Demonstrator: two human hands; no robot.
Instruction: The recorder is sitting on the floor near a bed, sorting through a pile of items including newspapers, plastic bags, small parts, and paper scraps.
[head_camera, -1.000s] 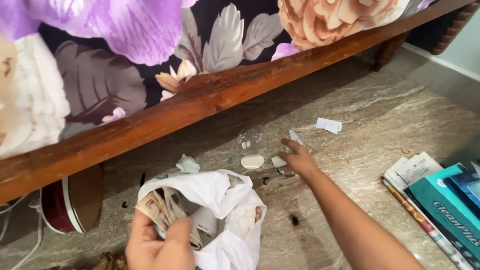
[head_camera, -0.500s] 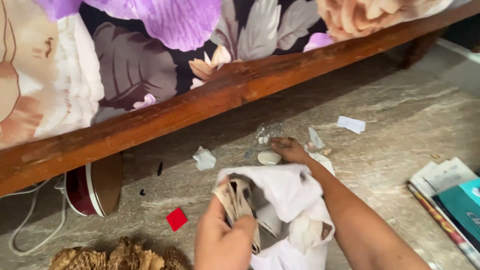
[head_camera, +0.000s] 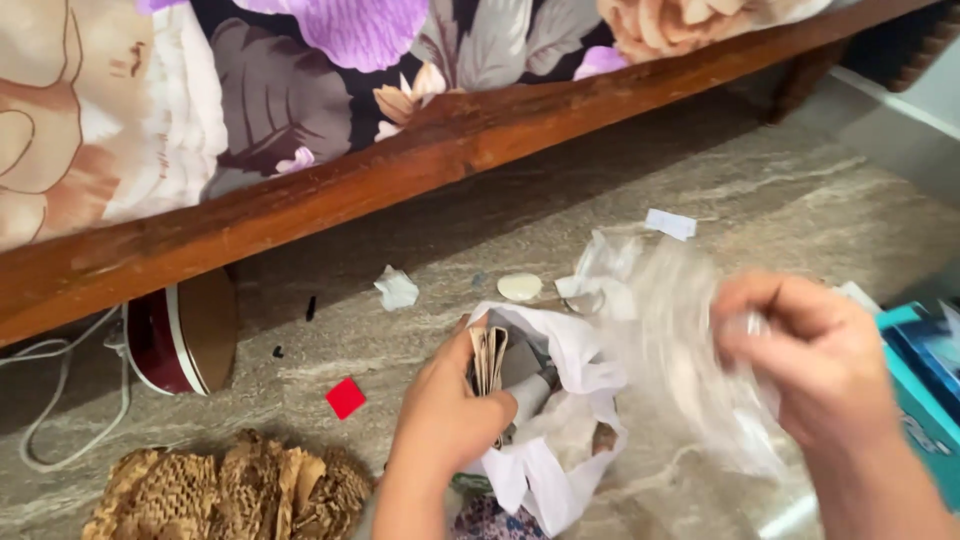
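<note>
Left hand (head_camera: 445, 415) is gripping a white bag (head_camera: 560, 400) and folded papers (head_camera: 489, 358) standing upright; right hand (head_camera: 810, 350) is pinching a blurred clear plastic sheet (head_camera: 670, 330) hanging downward over the floor (head_camera: 760, 190).

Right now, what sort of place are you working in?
Probably a bedroom floor at home: a wooden bed frame with floral bedding above a stone floor, with paper scraps scattered about.

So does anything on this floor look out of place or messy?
Yes. Litter lies scattered on the stone floor: a crumpled paper scrap, a red square, a white slip and a pale disc. An iron is shoved under the bed frame.
</note>
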